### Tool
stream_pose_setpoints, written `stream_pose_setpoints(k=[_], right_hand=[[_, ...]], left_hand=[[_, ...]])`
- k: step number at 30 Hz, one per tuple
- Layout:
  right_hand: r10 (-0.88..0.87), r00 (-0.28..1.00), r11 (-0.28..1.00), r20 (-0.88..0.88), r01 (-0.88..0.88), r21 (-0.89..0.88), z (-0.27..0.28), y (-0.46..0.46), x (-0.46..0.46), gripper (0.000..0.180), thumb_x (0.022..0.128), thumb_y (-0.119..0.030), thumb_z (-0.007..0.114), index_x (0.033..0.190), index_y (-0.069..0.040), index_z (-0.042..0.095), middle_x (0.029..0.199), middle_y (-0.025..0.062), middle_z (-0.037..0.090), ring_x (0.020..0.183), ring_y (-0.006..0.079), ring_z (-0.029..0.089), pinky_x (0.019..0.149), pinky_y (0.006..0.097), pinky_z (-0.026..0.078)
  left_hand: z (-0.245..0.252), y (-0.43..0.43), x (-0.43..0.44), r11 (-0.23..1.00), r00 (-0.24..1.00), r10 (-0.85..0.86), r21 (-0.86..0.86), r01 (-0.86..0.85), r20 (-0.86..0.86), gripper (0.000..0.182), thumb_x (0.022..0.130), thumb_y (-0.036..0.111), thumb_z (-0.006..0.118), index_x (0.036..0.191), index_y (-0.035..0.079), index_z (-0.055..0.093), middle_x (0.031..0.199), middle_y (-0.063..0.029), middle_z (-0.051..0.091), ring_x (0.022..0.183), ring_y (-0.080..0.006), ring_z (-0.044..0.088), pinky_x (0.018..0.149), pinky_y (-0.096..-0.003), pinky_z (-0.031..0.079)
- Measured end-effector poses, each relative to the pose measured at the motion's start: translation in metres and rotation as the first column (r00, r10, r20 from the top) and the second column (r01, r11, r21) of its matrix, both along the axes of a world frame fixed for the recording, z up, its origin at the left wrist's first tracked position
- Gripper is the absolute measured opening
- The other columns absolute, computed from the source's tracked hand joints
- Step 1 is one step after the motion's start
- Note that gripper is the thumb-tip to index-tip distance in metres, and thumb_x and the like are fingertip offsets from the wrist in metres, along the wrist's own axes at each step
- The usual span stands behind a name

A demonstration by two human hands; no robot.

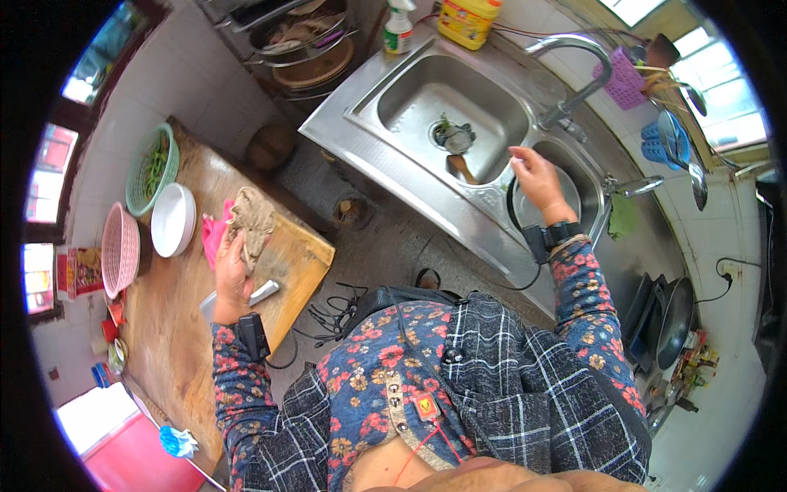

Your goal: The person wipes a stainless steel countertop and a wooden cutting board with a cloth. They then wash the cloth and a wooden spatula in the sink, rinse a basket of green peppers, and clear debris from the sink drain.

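My left hand grips a crumpled brown rag above the wooden table. Beside the rag lies a bright pink cloth. A cleaver rests on the tabletop by my left wrist, its blade partly hidden behind it. My right hand hovers over the small sink basin, fingers bunched; whether they pinch anything is unclear. Beneath it a round metal pot or lid sits in that basin, partly covered by the hand. In the large basin, a wooden-handled brush or scraper lies near the drain strainer and green scraps.
A chrome faucet arches over the sink. A spray bottle and yellow jug stand behind it. The table bears a green basket of vegetables, a white bowl and a pink basket. Cables hang by my waist.
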State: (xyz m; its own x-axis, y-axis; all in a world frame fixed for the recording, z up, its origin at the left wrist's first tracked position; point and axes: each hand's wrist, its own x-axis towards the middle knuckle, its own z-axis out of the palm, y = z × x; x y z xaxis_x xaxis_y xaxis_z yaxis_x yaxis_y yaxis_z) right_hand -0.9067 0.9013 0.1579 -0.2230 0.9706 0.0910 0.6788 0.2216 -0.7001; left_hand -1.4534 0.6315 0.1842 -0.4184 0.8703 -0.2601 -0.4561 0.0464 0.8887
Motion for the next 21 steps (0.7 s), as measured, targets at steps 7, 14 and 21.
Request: stream_pose_setpoints(k=[7, 14, 21], right_hand=[[-0.195, 0.943, 0.955, 0.271, 0.119, 0.272, -0.006, 0.043, 0.122, 0.044, 0.096, -0.028, 0.065, 0.134, -0.008, 0.063, 0.145, 0.0168, 0.057, 0.134, 0.0361, 0.052, 0.112, 0.0459, 0.043], [-0.201, 0.837, 0.946, 0.508, 0.032, 0.322, -0.007, 0.072, 0.141, 0.048, 0.097, -0.024, 0.063, 0.141, -0.005, 0.058, 0.156, 0.0112, 0.048, 0.146, 0.0329, 0.040, 0.117, 0.0473, 0.037], [-0.223, 0.785, 0.959, 0.579, 0.068, 0.276, -0.011, 0.082, 0.144, 0.051, 0.095, -0.018, 0.064, 0.144, -0.005, 0.055, 0.156, 0.0097, 0.048, 0.146, 0.0314, 0.041, 0.119, 0.0452, 0.035]], left_hand=[[0.012, 0.136, 0.117, 0.974, 0.967, -0.219, -0.037, 0.225, 0.128, 0.044, 0.109, 0.009, 0.042, 0.152, 0.001, 0.039, 0.145, -0.0201, 0.056, 0.128, -0.0351, 0.061, 0.102, -0.0465, 0.057], [0.005, 0.223, 0.204, 0.926, 0.905, -0.366, -0.008, 0.377, 0.217, 0.040, 0.111, 0.013, 0.038, 0.148, 0.000, 0.044, 0.141, -0.0200, 0.058, 0.125, -0.0349, 0.063, 0.103, -0.0482, 0.057], [-0.023, 0.299, 0.246, 0.883, 0.824, -0.447, 0.028, 0.468, 0.347, 0.039, 0.110, 0.013, 0.037, 0.147, 0.000, 0.045, 0.140, -0.0215, 0.059, 0.123, -0.0340, 0.064, 0.103, -0.0492, 0.057]])
